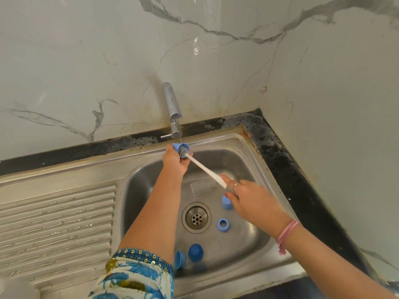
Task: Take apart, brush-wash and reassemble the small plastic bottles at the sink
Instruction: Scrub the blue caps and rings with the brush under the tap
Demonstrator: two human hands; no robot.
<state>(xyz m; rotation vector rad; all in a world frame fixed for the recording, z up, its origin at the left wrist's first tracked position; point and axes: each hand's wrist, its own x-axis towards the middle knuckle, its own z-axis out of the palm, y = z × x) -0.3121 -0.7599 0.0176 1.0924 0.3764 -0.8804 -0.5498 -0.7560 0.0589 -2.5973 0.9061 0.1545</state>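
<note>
My left hand (173, 161) holds a small blue bottle part (177, 146) up under the chrome tap (172, 108), where a thin stream of water runs. My right hand (250, 196) grips the white handle of a bottle brush (207, 169); its grey bristle head sits in the blue part's open mouth. More blue pieces lie in the steel sink (138, 180): a blue cup-shaped piece (226, 202) by my right hand, a blue ring (223, 224) right of the drain, a dark blue cap (195, 252) and a light blue funnel-like piece (179, 259) at the front.
A clear rectangular block (203, 186) lies in the basin behind the drain (196, 217). The ribbed steel drainboard (56, 223) stretches to the left. Marble-patterned walls close the back and right, with a stained black counter edge (287, 169) along them.
</note>
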